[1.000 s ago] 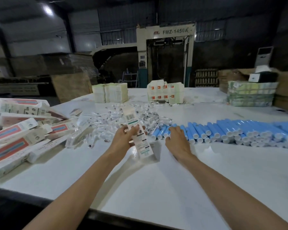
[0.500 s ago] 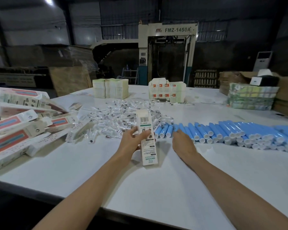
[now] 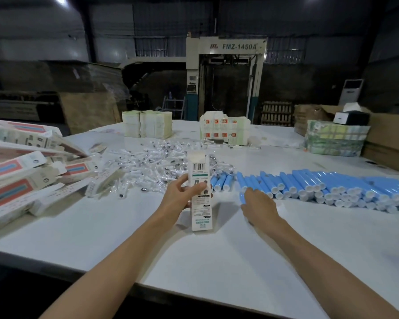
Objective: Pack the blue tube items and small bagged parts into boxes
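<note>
Left hand (image 3: 182,199) grips a printed carton (image 3: 199,192) about its middle, standing it on end on the white table (image 3: 217,254); the upper flap looks open. Right hand (image 3: 259,204) is just right of it, fingers extended and touching the nearest blue tube (image 3: 242,195) at the left end of the tube row (image 3: 332,187) — not closed round it. Step in hand: loading a tube. Next move: pinch that tube clear of its neighbours and line it up with the carton mouth. Farther back — the pile of small bagged parts (image 3: 152,164), presumably to follow.
</note>
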The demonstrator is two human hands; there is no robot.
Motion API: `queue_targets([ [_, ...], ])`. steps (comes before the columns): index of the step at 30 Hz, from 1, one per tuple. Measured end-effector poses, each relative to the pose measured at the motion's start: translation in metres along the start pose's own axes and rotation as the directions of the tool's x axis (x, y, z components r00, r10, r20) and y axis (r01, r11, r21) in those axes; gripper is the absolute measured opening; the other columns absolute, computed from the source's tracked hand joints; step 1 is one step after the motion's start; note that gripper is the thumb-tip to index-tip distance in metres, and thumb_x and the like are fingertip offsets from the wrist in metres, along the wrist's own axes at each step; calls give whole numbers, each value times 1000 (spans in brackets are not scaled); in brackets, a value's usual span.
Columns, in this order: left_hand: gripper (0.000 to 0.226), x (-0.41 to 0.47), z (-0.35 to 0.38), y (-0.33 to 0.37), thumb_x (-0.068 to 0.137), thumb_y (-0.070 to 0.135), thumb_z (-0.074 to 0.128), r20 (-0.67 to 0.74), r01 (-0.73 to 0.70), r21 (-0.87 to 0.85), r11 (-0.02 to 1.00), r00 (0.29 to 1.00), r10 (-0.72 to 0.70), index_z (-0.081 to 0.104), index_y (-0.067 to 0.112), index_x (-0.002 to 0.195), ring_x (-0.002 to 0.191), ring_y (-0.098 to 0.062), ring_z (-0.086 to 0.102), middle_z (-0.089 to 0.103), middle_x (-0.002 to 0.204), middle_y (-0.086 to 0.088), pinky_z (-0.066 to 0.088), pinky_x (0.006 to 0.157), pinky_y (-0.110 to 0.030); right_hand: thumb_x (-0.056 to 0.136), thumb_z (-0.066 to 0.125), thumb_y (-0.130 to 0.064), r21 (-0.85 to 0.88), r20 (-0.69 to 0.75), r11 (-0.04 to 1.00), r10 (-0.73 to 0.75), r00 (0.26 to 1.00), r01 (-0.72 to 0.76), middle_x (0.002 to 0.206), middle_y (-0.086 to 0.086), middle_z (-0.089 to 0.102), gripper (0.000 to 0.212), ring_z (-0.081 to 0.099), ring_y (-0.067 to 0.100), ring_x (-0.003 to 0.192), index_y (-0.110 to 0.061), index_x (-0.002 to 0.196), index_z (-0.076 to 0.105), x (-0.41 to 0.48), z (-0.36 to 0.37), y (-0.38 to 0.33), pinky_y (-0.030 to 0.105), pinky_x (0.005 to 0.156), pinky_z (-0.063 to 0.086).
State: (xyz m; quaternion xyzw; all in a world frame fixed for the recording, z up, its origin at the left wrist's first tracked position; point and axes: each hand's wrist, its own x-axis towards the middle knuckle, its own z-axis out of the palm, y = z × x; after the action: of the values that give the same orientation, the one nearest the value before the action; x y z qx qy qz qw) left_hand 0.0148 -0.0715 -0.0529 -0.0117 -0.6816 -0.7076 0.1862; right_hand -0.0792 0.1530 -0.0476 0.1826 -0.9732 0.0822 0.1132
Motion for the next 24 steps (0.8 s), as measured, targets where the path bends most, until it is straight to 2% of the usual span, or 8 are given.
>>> queue_targets([
  [3,39,-3,1,2,97,29,81,15,-14,10,1000,1000,13,67,29,134,111,-30,78,81,120,-5,62,94,-54,102,58,-22,166,190,983,40,981,-72,95,7,56,18,52,21,80,-12,92,46,12,-10,13,33,65,36],
  [6,38,-4,1,4,97,29,80,28,-23,14,1000,999,22,67,30,133,112,-32,78,81,119,-6,62,94,-55,99,65,-26,407,169,907,42,985,-109,65,1,44,35,39,15,58,-12,73,45,17,-33,20,31,55,28],
  [8,36,-5,2,5,97,31,81,45,-35,13,999,998,35,69,34,131,111,-31,78,81,120,-7,61,96,-57,99,69,-26,706,55,704,53,997,-76,57,-2,51,35,43,16,57,-9,69,61,17,-58,15,27,54,36],
  [10,32,-7,3,7,95,34,82,59,-37,14,999,998,36,71,43,125,112,-29,78,81,120,-7,60,95,-55,98,71,-24,940,-40,341,44,998,23,60,0,59,29,48,16,59,-5,76,73,17,-87,4,23,55,43],
  [12,32,-8,3,8,92,39,84,71,-40,16,999,997,39,72,47,121,112,-28,78,81,119,-7,60,93,-52,99,70,-21,993,-94,64,-7,996,95,71,7,62,24,51,16,63,1,90,76,19,-110,-14,25,61,49],
  [13,34,-8,4,8,90,41,84,73,-44,16,999,996,43,72,47,121,112,-28,78,81,119,-7,60,93,-52,99,69,-21,991,-129,21,-21,991,129,74,8,63,24,51,15,64,2,96,76,21,-116,-26,26,64,50],
  [18,35,-11,5,9,93,37,84,69,-66,15,998,996,64,71,42,125,112,-29,78,81,119,-8,60,96,-53,99,67,-19,969,-232,89,15,972,230,77,10,66,19,57,16,68,-1,103,72,36,-118,-74,32,73,54],
  [24,35,-13,6,10,94,37,84,73,-61,4,998,995,60,71,43,125,113,-29,78,81,118,-9,60,97,-52,95,72,-28,853,-318,458,78,945,249,98,6,69,21,67,17,82,-19,107,59,53,-108,-83,37,73,60],
])
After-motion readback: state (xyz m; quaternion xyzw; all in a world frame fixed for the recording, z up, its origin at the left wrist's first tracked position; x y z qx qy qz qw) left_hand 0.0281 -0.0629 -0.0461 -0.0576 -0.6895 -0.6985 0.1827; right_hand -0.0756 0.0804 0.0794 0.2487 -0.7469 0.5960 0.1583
